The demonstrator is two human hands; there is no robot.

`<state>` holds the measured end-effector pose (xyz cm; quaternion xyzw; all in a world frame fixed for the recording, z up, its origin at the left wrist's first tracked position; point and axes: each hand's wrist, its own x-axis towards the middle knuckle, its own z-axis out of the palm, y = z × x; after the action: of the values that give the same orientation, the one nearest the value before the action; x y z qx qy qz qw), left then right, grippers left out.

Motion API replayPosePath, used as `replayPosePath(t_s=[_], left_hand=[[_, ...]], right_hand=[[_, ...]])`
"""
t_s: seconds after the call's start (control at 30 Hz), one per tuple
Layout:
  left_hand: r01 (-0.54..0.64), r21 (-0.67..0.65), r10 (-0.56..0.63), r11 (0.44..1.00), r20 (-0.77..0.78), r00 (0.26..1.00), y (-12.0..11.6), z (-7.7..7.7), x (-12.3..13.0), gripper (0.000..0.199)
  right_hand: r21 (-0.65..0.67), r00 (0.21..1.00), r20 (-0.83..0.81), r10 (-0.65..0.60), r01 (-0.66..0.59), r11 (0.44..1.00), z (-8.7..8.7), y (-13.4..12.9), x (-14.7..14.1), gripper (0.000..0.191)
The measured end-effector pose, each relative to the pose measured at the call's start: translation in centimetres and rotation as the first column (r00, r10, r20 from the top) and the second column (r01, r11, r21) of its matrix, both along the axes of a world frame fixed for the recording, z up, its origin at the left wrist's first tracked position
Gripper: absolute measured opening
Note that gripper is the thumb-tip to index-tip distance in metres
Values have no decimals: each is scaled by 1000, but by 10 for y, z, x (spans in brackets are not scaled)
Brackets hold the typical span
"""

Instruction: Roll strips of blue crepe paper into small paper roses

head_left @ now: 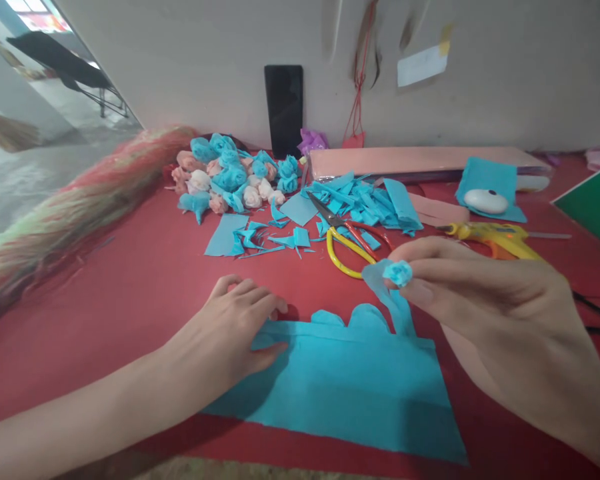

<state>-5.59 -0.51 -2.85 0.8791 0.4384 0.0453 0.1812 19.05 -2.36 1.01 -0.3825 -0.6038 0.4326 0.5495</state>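
Observation:
My right hand [485, 300] pinches a small rolled blue crepe paper rose [398, 273] between thumb and fingertips. A loose blue strip [403, 310] trails from it down to the sheet. Below lies a large blue crepe paper sheet [340, 387], flat on the red table. Scalloped paper petals [367, 319] rise along the sheet's far edge. My left hand [240, 320] rests at the sheet's upper left corner, thumb on the paper and fingers apart from it. Just beyond the rose lie scissors [350, 250] with one yellow and one red handle.
Blue, pink and white paper roses [230, 177] are heaped at the back left. Blue paper scraps [355, 200] lie behind the scissors. A yellow glue gun [495, 237] is at right, near a white oval device [486, 201]. A black phone [284, 110] leans on the wall.

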Motion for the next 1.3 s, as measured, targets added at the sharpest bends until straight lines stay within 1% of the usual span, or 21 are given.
replayPosePath(t_s=[0.07, 0.17, 0.3, 0.5, 0.6, 0.67, 0.73, 0.8, 0.87, 0.9, 0.93, 0.97, 1.07, 1.13, 1.2, 1.3], left_hand=[[20, -53, -20, 998, -15, 1000, 5, 1, 0, 20], [52, -95, -53, 994, -16, 998, 11, 3, 1, 14], [55, -103, -57, 993, -9, 998, 14, 4, 3, 8], [1, -36, 0, 999, 6, 1000, 1, 1, 5, 15], [63, 34, -65, 997, 61, 996, -6, 1, 4, 13], [113, 118, -125, 987, 100, 987, -8, 2, 4, 13], [133, 216, -159, 967, 111, 981, -12, 4, 4, 15], [129, 333, -167, 934, 87, 982, -19, 5, 4, 18], [142, 467, -177, 873, 33, 984, -31, 5, 3, 23], [171, 525, -189, 834, -20, 982, -38, 3, 1, 26], [190, 585, -211, 789, -33, 977, -46, 2, 0, 28], [200, 618, -233, 761, -27, 972, -54, -1, -3, 31], [217, 645, -230, 733, -65, 971, -74, -9, -8, 38], [213, 667, -222, 714, -72, 972, -81, -12, -9, 41], [206, 670, -214, 713, -71, 974, -80, -13, -9, 42], [199, 653, -203, 731, -70, 977, -70, -7, -6, 40]], right_hand=[[5, 1000, 23, -6, 6, 1000, 0, 0, 1, 27], [12, 998, 59, -19, 18, 1000, 0, 0, 1, 31], [16, 995, 80, -51, 50, 999, 1, 2, -1, 38], [59, 996, 63, -60, 56, 997, -1, 4, -3, 35], [54, 996, 69, -65, 61, 997, -1, 2, -2, 35], [63, 995, 81, -66, 61, 996, -1, 1, -1, 34], [61, 994, 86, -68, 63, 996, 0, 1, -1, 34], [62, 995, 82, -60, 55, 997, 0, 1, -1, 34], [58, 996, 75, -52, 48, 997, 0, 1, -1, 34], [62, 996, 74, -47, 43, 997, -1, 1, 0, 33], [64, 996, 72, -43, 38, 997, -1, 1, 0, 32], [63, 997, 70, -39, 34, 997, -2, 1, 1, 32], [80, 998, 64, -8, 3, 997, -4, 2, 3, 31], [82, 998, 56, 5, -10, 997, -5, 2, 4, 29], [77, 999, 39, 7, -10, 997, -4, 2, 4, 27], [71, 1000, 8, 6, -6, 997, -2, 1, 3, 29]])
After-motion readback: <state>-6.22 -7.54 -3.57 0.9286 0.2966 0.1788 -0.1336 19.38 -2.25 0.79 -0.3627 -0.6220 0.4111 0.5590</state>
